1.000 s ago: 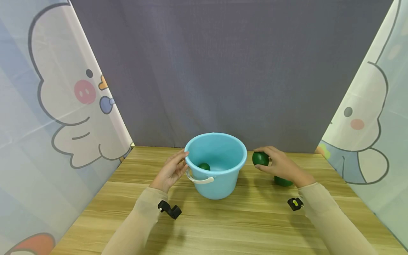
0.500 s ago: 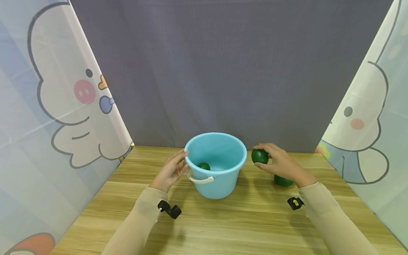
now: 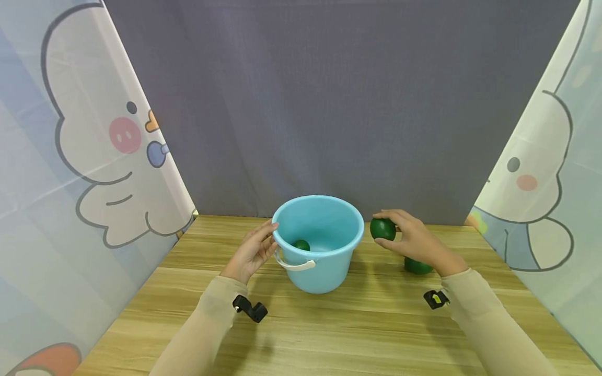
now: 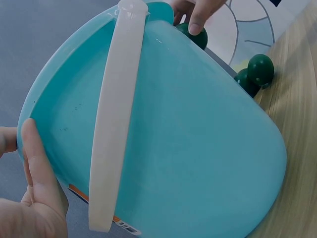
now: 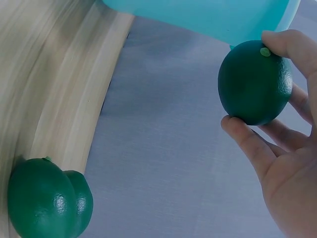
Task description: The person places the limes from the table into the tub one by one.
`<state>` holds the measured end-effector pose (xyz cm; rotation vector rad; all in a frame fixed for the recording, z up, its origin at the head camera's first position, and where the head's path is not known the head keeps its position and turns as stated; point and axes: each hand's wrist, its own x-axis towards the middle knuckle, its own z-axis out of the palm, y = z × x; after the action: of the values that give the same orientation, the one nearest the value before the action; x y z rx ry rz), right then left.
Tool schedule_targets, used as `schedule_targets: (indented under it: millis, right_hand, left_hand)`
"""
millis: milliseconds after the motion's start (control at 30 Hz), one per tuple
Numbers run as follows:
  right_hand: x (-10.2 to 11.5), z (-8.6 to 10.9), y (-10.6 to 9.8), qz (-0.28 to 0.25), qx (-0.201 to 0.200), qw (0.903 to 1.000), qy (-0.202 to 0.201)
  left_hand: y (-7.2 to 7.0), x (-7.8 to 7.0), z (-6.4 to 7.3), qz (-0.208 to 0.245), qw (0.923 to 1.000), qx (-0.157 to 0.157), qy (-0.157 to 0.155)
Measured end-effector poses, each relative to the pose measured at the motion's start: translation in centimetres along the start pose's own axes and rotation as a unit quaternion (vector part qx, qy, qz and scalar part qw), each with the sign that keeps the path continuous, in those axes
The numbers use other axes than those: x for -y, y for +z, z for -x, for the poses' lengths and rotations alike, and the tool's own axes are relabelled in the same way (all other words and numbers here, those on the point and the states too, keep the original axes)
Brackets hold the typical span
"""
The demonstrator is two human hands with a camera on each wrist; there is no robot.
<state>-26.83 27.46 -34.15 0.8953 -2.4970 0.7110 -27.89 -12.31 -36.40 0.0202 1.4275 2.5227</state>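
Note:
A light blue bucket stands on the wooden table, its white handle hanging down at the front left. My left hand pinches the bucket's left rim between thumb and fingers, as the left wrist view also shows. Inside the bucket lies a dark green lime, partly hidden by the front wall. Just right of the rim, my right hand holds another glossy lime between thumb and fingertips, above the table. Beneath that hand, two more limes sit close together on the tabletop.
A grey cloth backdrop rises behind the table. Cartoon-printed curtains hang at both sides. Each sleeve bears a black wrist mount.
My right hand has risen slightly and shifted a little left with the lime, nearer the bucket. The left hand and the bucket have stayed in place.

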Motion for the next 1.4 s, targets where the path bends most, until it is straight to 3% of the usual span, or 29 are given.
schedule_targets:
  millis: [400,1400]
  right_hand:
    - [0.1,-0.2,-0.2,0.006,-0.02,0.9992,-0.033]
    - [1.7,-1.0,-1.1,0.013,-0.035,0.9971,-0.066]
  left_hand:
    - [0.0,0.0,-0.1,-0.003,1.0,-0.003,0.0]
    - [0.2,0.1,-0.1,0.002,0.9999,-0.015,-0.004]
